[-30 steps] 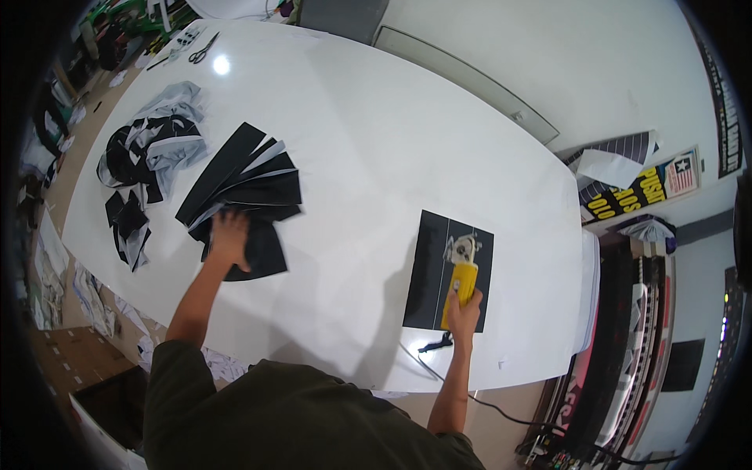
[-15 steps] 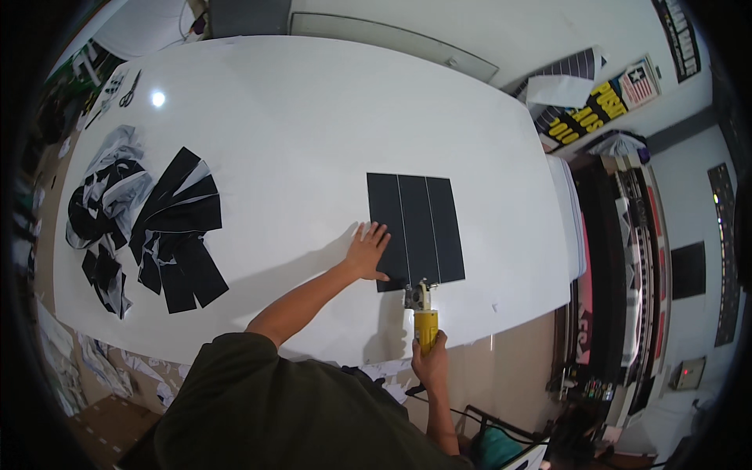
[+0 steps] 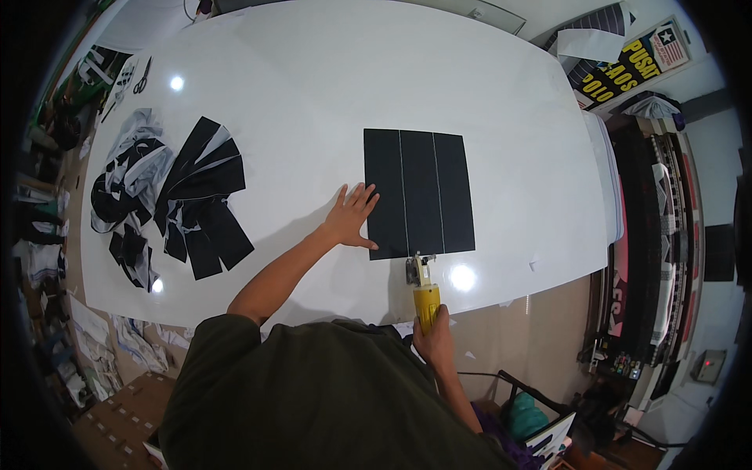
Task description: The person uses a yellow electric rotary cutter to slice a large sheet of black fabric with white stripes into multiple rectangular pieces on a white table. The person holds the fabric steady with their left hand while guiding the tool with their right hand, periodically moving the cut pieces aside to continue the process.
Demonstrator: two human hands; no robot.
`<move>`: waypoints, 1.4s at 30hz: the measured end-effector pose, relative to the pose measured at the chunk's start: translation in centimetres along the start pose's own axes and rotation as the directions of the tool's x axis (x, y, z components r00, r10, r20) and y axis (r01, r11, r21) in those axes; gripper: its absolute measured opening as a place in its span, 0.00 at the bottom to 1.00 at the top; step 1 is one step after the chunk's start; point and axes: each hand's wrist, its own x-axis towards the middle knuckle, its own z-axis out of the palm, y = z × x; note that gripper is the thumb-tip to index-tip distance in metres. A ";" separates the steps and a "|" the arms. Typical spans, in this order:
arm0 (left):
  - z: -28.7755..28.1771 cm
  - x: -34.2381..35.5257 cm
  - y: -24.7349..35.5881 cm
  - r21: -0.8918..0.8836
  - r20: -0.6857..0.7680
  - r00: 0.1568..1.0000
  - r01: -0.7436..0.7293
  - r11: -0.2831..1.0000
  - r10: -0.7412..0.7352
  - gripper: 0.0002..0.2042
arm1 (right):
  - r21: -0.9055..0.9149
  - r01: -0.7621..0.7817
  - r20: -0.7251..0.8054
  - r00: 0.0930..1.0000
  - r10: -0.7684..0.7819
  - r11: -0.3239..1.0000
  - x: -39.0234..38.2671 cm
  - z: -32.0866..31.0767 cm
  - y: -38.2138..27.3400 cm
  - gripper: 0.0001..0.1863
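Observation:
A black fabric piece (image 3: 423, 184) with two thin pale lines running along it lies flat on the white table. Fingers spread, my left hand (image 3: 347, 219) rests at its left edge, the fingertips overlapping the fabric and the palm on the tabletop. My right hand (image 3: 435, 341) is wrapped round the yellow body of an electric fabric cutter (image 3: 427, 301). The cutter's metal head is at the near edge of the fabric, close below the left pale line. Whether the blade touches the cloth cannot be made out.
Crumpled black and grey fabric (image 3: 129, 184) and black strips (image 3: 205, 196) lie at the table's left. Scissors (image 3: 142, 77) are at the far left. A white scrap (image 3: 533, 266) sits right of the cutter. Beyond the right side of the white table (image 3: 313, 70) stands a long machine (image 3: 644, 235).
The whole view has shifted, so the table appears higher and farther right. My left hand has slid slightly left toward the fabric's edge. The cutter stays at the near edge.

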 end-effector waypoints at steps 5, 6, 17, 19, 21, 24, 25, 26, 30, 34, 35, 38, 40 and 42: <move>0.2 0.1 -0.1 -0.019 -0.003 1.000 0.004 1.000 -0.004 0.68 | 0.027 0.006 0.004 1.000 -0.007 1.000 1.7 0.1 -1.0 0.28; 0.3 0.1 -0.1 -0.027 -0.008 1.000 0.004 1.000 -0.004 0.68 | 0.029 0.019 -0.006 1.000 -0.018 0.999 1.8 0.2 -1.0 0.28; 0.6 -0.1 -0.2 -0.080 -0.054 0.999 -0.004 0.997 0.000 0.68 | -0.032 0.041 -0.038 0.998 -0.043 0.999 2.5 1.7 -0.6 0.38; 0.4 0.0 -0.3 -0.081 -0.040 0.999 0.002 0.997 -0.005 0.68 | -0.016 0.024 -0.018 1.000 -0.024 1.000 3.2 1.7 -0.7 0.39; 0.2 0.0 -0.3 -0.096 -0.035 0.999 0.005 0.995 -0.009 0.68 | -0.023 0.055 -0.027 0.998 -0.056 0.998 3.9 1.8 -0.9 0.38; 0.2 0.0 -0.4 -0.106 -0.026 1.000 0.010 0.994 -0.013 0.67 | -0.039 0.058 -0.009 0.998 -0.058 0.998 5.0 1.4 -1.9 0.36; 0.1 -0.1 -0.4 -0.107 -0.022 1.000 0.012 0.994 -0.015 0.67 | -0.044 0.052 0.002 0.999 -0.052 0.998 5.5 1.3 -2.4 0.36; 0.0 -0.1 -0.3 -0.107 -0.023 1.000 0.013 0.994 -0.016 0.67 | -0.036 0.042 0.014 0.999 -0.042 0.998 6.0 1.2 -2.6 0.35; -0.1 -0.2 -0.3 -0.106 -0.034 0.999 0.007 0.994 -0.011 0.67 | -0.026 0.039 0.020 0.999 -0.038 0.999 7.8 1.2 -3.2 0.33; 0.0 -0.3 -0.3 -0.106 -0.042 0.999 0.007 0.994 -0.012 0.66 | -0.029 0.062 -0.014 0.998 -0.062 0.998 9.7 1.3 -4.2 0.31; 0.0 -0.3 -0.3 -0.110 -0.045 0.999 0.007 0.994 -0.012 0.66 | -0.034 0.091 -0.040 0.995 -0.092 0.995 10.1 1.3 -4.5 0.30; 0.2 -0.4 -0.4 -0.124 -0.049 0.999 0.012 0.992 -0.018 0.66 | -0.044 0.135 -0.068 0.988 -0.138 0.990 11.7 1.3 -5.6 0.29; 0.1 -0.3 -0.4 -0.132 -0.046 0.999 0.016 0.991 -0.023 0.67 | -0.043 0.105 -0.024 0.994 -0.106 0.993 13.0 1.3 -5.8 0.29; 0.1 -0.4 -0.4 -0.127 -0.057 0.998 0.012 0.992 -0.019 0.66 | -0.040 0.077 -0.012 0.997 -0.077 0.996 14.1 1.3 -6.2 0.29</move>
